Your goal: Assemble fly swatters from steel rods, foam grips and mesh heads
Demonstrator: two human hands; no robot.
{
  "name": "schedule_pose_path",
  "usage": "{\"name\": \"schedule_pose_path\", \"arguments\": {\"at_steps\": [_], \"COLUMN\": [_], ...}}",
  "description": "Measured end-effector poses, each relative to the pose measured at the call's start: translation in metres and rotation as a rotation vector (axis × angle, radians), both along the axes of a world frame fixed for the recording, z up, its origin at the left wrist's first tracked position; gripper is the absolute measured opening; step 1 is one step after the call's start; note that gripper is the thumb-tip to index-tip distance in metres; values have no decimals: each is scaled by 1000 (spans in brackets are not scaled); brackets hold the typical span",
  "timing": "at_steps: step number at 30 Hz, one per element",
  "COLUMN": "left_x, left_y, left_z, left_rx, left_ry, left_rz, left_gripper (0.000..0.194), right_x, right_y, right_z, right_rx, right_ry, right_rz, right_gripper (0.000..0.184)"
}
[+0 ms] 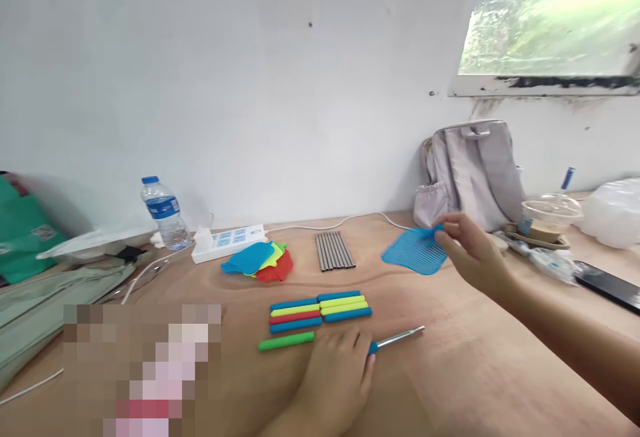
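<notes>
My left hand rests low on the wooden table, fingers closed round a blue handle with a metal rod sticking out to the right. My right hand is raised over the table and pinches the stem of a blue mesh swatter head. Between the hands lie several coloured handles in blue, yellow-green and red, with one green handle apart in front. Behind them lie a row of metal rods and a pile of coloured swatter heads.
A water bottle and a white power strip stand at the back left, a grey backpack at the back right. Bowls, plastic bags and a dark phone lie far right. Green cloth lies far left.
</notes>
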State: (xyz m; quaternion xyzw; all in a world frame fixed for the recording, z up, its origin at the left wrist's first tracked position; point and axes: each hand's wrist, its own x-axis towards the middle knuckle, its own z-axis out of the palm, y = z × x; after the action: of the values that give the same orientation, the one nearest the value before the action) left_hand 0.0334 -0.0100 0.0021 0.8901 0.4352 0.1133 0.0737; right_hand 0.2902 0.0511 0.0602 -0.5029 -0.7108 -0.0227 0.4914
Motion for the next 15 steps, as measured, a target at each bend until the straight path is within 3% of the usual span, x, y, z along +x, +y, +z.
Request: {"name": "schedule_pose_path", "arguments": {"at_steps": [2,5,8,11,15], "left_x": [1,1,1,1,1], "left_y": [1,2,2,3,4], "left_z": [0,-1,-2,-3,-5], "left_rx": [-13,-22,-18,-14,-30], "left_ry": [-17,-24,-17,-6,8], "left_rz": [7,19,31,40,29], "left_gripper": [20,22,22,21,22], "right_x": [24,34,25,17,22], "right_y": [-18,-36,-45,-48,-45], "right_z": [-21,-51,-61,-54,-48], "right_rx": [30,-61,-255,-424,-423], "right_ry": [-330,-675,-658,-552,-545], "right_rz": [3,199,333,422,414], "right_gripper": [15,20,24,35,46]}}
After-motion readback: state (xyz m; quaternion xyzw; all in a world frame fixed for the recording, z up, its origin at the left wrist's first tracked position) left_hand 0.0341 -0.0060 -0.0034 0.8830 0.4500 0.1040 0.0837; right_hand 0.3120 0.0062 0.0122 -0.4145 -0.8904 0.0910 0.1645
